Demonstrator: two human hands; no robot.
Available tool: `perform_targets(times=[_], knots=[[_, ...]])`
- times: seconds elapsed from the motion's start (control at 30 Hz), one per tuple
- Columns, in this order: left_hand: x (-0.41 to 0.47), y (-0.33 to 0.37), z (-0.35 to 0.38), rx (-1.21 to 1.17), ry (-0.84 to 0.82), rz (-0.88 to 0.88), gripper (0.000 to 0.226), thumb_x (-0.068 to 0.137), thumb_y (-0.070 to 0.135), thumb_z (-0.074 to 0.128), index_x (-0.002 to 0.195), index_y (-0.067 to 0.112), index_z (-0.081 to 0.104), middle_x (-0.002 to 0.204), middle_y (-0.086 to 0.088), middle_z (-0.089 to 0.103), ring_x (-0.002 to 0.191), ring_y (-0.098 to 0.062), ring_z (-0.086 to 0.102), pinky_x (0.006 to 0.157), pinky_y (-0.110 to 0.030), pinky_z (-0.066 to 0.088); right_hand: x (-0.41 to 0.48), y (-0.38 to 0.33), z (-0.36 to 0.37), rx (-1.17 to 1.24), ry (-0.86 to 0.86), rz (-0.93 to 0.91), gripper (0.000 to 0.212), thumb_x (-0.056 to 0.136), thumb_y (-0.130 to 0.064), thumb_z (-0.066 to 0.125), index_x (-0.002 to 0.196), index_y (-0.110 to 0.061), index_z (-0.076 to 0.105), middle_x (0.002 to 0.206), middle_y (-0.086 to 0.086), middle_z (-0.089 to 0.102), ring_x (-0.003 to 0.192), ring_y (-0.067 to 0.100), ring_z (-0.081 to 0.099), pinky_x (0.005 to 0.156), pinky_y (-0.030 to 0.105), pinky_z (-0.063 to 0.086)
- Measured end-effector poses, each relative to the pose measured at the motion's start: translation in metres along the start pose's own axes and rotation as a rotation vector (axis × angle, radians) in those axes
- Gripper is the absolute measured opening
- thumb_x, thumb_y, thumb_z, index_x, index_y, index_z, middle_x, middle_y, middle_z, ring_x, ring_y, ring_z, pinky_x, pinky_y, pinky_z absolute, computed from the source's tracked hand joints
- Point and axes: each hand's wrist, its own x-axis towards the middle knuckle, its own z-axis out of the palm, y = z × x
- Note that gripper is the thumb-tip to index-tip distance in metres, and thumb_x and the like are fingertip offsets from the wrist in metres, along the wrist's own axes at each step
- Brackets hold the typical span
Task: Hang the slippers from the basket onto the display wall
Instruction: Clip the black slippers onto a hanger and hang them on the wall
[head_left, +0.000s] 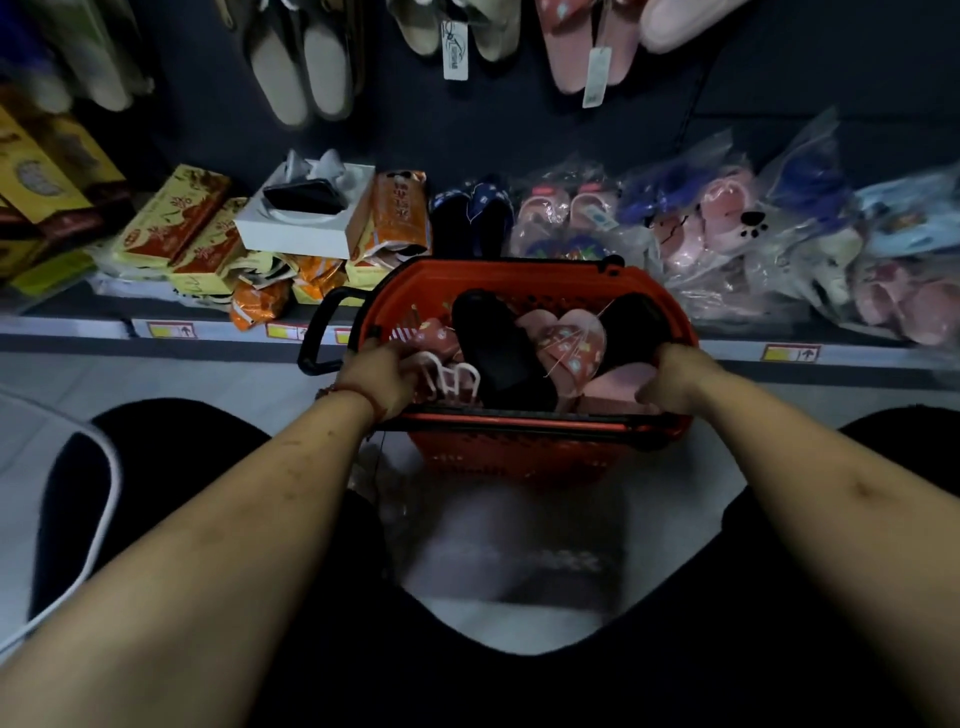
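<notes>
Reaching into the red basket (519, 270), both hands are noted just inside its near rim. The left hand (382, 374), at the basket's 8 o'clock, is curled round a white hanger (452, 376). The right hand (675, 376), at 4 o'clock, is closed on a pale pink slipper (618, 382). A black slipper (493, 343) and a patterned pink slipper (571, 345) are heaped between them, overlapping.

Handling, as judged: the slippers are taken to be light, soft and bendable, not fragile. The hanger is thin, stiff plastic, and its hook is the likely snag point. Hold is best taken at the hanger's neck, with the sole supported so the pair is not left swinging. Loose tag threads across the patterned slipper may be caught on lifting.

Room: the display wall (519, 135) stands at 12 o'clock, with hung slippers (306, 67) crowding its top. Bare panel is seen below them and toward 1 o'clock. Bagged slippers (727, 228) on the shelf (78, 332) lie just behind the basket, so a lift is best drawn straight up. The basket handle (317, 332) juts out at 9 o'clock.
</notes>
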Motion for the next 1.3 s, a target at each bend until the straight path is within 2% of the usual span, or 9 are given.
perform_targets(times=[0.1,0.23,0.4,0.53,0.73,0.87,1.0,1.13,1.3], knots=[[0.014,-0.005,0.006,0.089,0.097,0.071,0.045,0.097,0.04,0.05,0.141,0.028,0.051,0.136,-0.021,0.052,0.123,-0.044,0.048,0.104,-0.047,0.039,0.001,-0.032,-0.007,-0.147,-0.062,-0.212,0.049,0.079,-0.03,0.074,0.124,-0.016,0.061,0.119,0.009,0.064,0.107,0.028,0.061,0.085,0.029,0.05],[0.028,0.0,0.009,0.047,0.058,0.205,0.067,0.091,0.024,0.059,0.153,0.026,0.035,0.142,-0.021,0.048,0.122,-0.044,0.05,0.099,-0.045,0.047,0.008,-0.063,-0.001,0.099,-0.071,-0.49,0.042,0.084,-0.021,0.073,0.125,-0.024,0.06,0.116,-0.004,0.059,0.105,0.017,0.06,0.087,0.029,0.048],[0.048,-0.003,0.032,0.059,0.003,0.167,0.063,0.087,0.038,0.069,0.145,0.033,0.046,0.148,-0.012,0.041,0.127,-0.041,0.049,0.105,-0.046,0.044,0.029,-0.066,0.032,0.282,-0.116,-0.458,0.068,0.081,-0.021,0.08,0.14,-0.024,0.047,0.116,-0.011,0.053,0.1,0.009,0.056,0.082,0.017,0.042],[0.054,0.0,0.036,0.071,0.026,0.119,0.025,0.084,0.046,0.072,0.108,0.037,0.071,0.144,-0.005,0.042,0.128,-0.037,0.046,0.107,-0.046,0.041,0.043,-0.073,0.052,0.551,-0.127,-0.385,0.053,0.08,-0.015,0.081,0.128,-0.016,0.059,0.109,-0.009,0.061,0.087,-0.001,0.061,0.054,0.004,0.045],[0.051,-0.005,0.025,-0.404,0.153,0.152,0.011,0.082,0.015,0.079,0.09,0.007,0.078,0.104,-0.013,0.071,0.096,-0.028,0.067,0.089,-0.039,0.052,0.054,-0.094,0.073,0.734,-0.252,-0.335,0.071,0.068,-0.031,0.087,0.131,-0.022,0.056,0.12,-0.005,0.067,0.107,0.014,0.065,0.092,0.033,0.056],[0.049,-0.013,0.002,-0.632,0.223,-0.002,0.012,0.085,0.011,0.076,0.095,0.004,0.076,0.094,-0.016,0.075,0.081,-0.027,0.071,0.074,-0.032,0.058,0.055,-0.096,0.077,0.835,-0.286,-0.282,0.055,0.079,-0.011,0.081,0.128,-0.015,0.056,0.117,0.003,0.069,0.098,0.016,0.069,0.072,0.024,0.059],[0.043,-0.017,-0.019,-0.917,0.364,-0.103,0.005,0.089,0.012,0.073,0.091,0.007,0.076,0.09,-0.015,0.075,0.073,-0.023,0.073,0.068,-0.032,0.06,0.056,-0.096,0.074,0.936,-0.24,-0.19,0.044,0.082,-0.004,0.076,0.122,-0.01,0.06,0.114,0.012,0.069,0.099,0.031,0.07,0.082,0.055,0.059],[0.032,-0.012,-0.031,-1.166,0.403,-0.197,0.013,0.09,0.008,0.071,0.099,0.0,0.074,0.09,-0.02,0.074,0.071,-0.031,0.071,0.062,-0.03,0.058,0.056,-0.102,0.069,0.949,-0.248,-0.131,0.048,0.087,-0.005,0.071,0.131,-0.01,0.054,0.115,0.015,0.066,0.096,0.03,0.069,0.081,0.048,0.06],[0.03,-0.014,-0.05,-1.385,0.57,-0.333,0.027,0.09,0.006,0.07,0.115,-0.004,0.066,0.084,-0.02,0.069,0.063,-0.027,0.067,0.057,-0.03,0.057,0.051,-0.113,0.053,0.986,-0.265,-0.086,0.042,0.092,0.0,0.062,0.131,-0.005,0.047,0.083,0.023,0.063,0.063,0.029,0.065,0.05,0.029,0.057]])
